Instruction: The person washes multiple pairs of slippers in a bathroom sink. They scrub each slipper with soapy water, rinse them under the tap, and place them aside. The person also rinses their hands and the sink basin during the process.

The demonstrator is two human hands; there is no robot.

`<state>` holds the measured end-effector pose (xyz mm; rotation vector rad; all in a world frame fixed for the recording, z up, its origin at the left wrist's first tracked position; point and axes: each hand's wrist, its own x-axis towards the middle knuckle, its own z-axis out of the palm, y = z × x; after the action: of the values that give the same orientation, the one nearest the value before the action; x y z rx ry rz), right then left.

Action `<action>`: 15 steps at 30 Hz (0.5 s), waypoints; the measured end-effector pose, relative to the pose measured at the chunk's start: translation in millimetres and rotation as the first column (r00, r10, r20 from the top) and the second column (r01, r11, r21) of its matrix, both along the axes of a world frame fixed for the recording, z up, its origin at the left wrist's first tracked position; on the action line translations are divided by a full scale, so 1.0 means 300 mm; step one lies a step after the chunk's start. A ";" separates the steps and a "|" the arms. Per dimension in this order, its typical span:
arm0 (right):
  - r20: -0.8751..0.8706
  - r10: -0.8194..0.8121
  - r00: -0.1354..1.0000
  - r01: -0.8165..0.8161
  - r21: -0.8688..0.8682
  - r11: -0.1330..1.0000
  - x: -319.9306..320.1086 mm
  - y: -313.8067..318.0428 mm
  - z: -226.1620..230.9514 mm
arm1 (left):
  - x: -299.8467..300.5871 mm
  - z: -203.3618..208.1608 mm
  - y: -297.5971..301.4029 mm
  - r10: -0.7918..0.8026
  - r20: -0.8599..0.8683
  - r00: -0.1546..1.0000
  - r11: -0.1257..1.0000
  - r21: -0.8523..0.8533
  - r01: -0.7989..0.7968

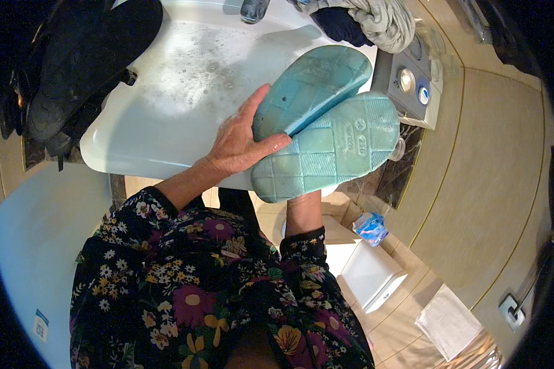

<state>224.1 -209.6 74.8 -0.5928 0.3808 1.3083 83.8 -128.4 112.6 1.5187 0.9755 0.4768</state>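
Note:
Two teal rubber slippers are held together over the near right side of a white basin, their patterned soles facing me. The darker slipper (317, 80) lies farther away; the paler slipper (332, 147) overlaps it on the near side. My left hand (243, 135) is closed on the pair from the left, its wet thumb across the soles and its fingers along the edge of the darker one. Behind the paler slipper goes my right hand (304, 209); only its wrist shows, and the slipper hides its fingers. Soapy water with bubbles covers the floor of the basin (138, 161).
A metal tap (253, 10) stands at the basin's far edge. Grey cloth (388, 23) and dark cloth (341, 26) lie at its far right corner. Large black items (83, 74) crowd the left side. Lower right are a blue packet (370, 227) and a white box-shaped fixture (370, 275).

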 end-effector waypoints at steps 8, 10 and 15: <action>-0.002 0.002 1.000 -0.002 -0.015 1.000 -0.023 -0.005 0.006 | -0.019 0.011 0.015 0.038 0.010 0.999 0.997 0.071 -0.039; -0.003 0.002 1.000 -0.003 -0.020 1.000 -0.026 -0.006 0.004 | -0.025 0.005 0.012 0.049 0.032 0.998 0.987 0.153 -0.053; 0.009 0.003 1.000 -0.003 -0.020 1.000 -0.035 -0.001 0.004 | -0.042 0.018 0.020 0.057 0.026 0.998 0.990 0.128 -0.060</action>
<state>213.5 -210.0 76.1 -0.6164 0.3860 1.3058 71.3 -122.5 118.0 1.5994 0.9900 0.6068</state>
